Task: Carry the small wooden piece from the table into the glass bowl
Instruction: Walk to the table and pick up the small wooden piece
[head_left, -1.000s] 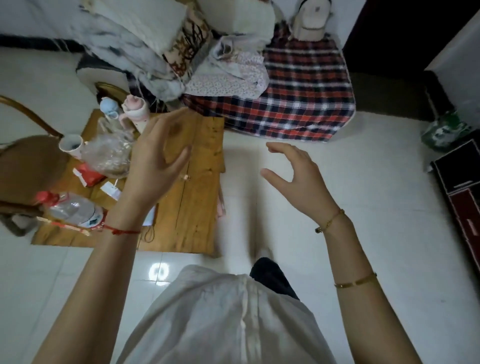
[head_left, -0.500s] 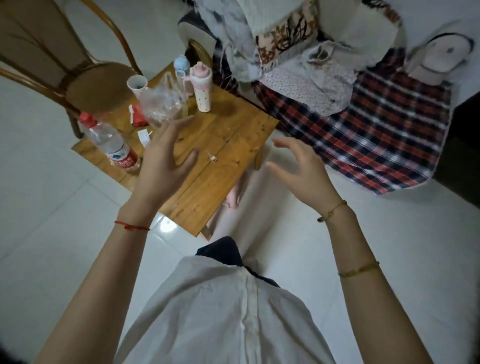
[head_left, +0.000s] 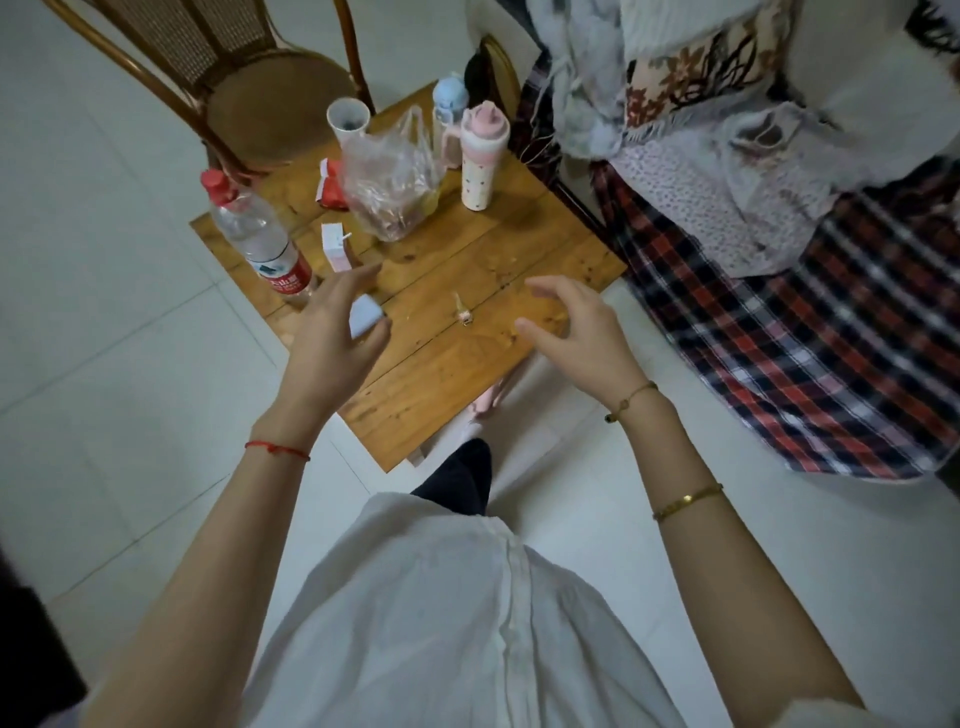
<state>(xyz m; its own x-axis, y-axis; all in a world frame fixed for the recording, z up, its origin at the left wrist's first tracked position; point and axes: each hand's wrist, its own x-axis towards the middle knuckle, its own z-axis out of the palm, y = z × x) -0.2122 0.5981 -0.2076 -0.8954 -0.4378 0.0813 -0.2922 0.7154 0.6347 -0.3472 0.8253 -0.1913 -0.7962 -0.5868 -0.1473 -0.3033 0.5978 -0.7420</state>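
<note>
A small pale wooden piece (head_left: 462, 310) lies on the low wooden table (head_left: 457, 364), between my two hands. My left hand (head_left: 332, 332) hovers over the table's left edge, fingers spread, holding nothing; a pale blue object (head_left: 363, 317) lies on the table just under its fingers. My right hand (head_left: 571, 332) floats over the table's right corner, fingers curled apart and empty. No glass bowl shows in the head view.
On the table stand a water bottle (head_left: 260, 239), a small white carton (head_left: 335, 248), a plastic bag (head_left: 389, 182), a red packet (head_left: 332, 187), a white cup (head_left: 348, 119) and two lidded drinking bottles (head_left: 480, 156). A wooden chair (head_left: 260, 93) stands behind, a plaid-covered bed (head_left: 779, 312) at right.
The view has swung and come closer to the table, which now lies under both hands. Both hands stay spread and empty and now flank the small wooden piece.
</note>
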